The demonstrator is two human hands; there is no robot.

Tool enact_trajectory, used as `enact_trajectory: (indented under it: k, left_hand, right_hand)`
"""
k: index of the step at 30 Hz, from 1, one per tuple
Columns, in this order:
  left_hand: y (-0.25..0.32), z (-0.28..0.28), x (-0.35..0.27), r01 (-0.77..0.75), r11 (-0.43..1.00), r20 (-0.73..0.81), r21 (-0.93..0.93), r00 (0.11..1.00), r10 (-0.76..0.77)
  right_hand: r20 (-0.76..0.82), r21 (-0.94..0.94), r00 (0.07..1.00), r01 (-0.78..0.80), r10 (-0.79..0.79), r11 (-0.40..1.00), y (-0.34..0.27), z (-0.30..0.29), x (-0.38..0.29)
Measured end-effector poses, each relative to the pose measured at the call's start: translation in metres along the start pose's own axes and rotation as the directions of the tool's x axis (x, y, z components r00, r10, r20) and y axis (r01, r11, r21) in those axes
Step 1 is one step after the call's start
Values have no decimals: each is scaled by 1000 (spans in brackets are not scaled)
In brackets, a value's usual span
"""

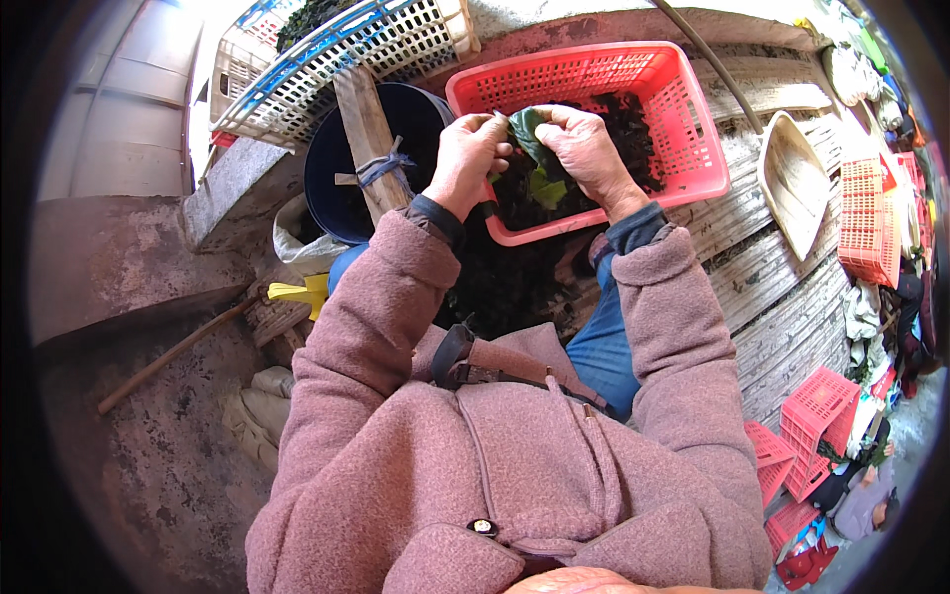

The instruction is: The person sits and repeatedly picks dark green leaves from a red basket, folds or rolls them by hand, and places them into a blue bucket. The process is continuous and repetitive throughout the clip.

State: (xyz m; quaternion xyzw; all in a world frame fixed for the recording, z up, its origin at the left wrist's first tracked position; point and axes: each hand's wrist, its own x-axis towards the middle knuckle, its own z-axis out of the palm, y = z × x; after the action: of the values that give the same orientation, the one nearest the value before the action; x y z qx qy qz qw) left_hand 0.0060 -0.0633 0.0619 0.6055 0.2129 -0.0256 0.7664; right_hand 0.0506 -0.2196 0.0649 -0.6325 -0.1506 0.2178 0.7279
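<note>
My right hand (pixel 590 152) pinches a dark green leafy blade (pixel 527 132), probably seaweed, between thumb and fingers. Close beside the blade's left edge, my left hand (pixel 469 157) has its thumb and forefinger pressed together, with a small thin piece at their tips that is too small to name. Below them hangs a lighter yellow-green leafy piece (pixel 548 190); whether it joins the blade is unclear. Both hands are above the near left part of a red plastic crate (pixel 694 152). Dark leafy matter (pixel 631 122) covers much of its bottom.
Left of the crate stands a dark blue bucket (pixel 323 174), crossed by a wooden plank (pixel 365 126) tied with cloth. Behind is a white plastic basket (pixel 364 48). A wooden scoop (pixel 794 182) lies right on weathered boards (pixel 772 297). Another person (pixel 861 501) is at far right near red crates (pixel 820 416).
</note>
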Motion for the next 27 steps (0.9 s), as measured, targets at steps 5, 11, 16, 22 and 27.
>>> enact_trajectory:
  k: [5,11,16,22,27]
  left_hand:
    - [-15,-9,-4,232,968,218,94,944,-247]
    - [-39,-19,0,467,878,299,-109,857,-419]
    - [-53,-15,7,534,749,256,-391,845,-469]
    - [-50,-29,9,398,845,104,-357,916,-388]
    - [-30,-28,-9,116,968,249,-222,967,-59]
  right_hand:
    - [189,-561,964,260,-184,786,6,1,-3]
    - [401,-843,916,367,3,392,19,5,-11]
    - [452,-766,892,400,-21,503,31,20,-20]
    - [526,-703,804,227,279,674,29,16,-20]
    - [-20,-1,817,-577,577,817,44,12,-7]
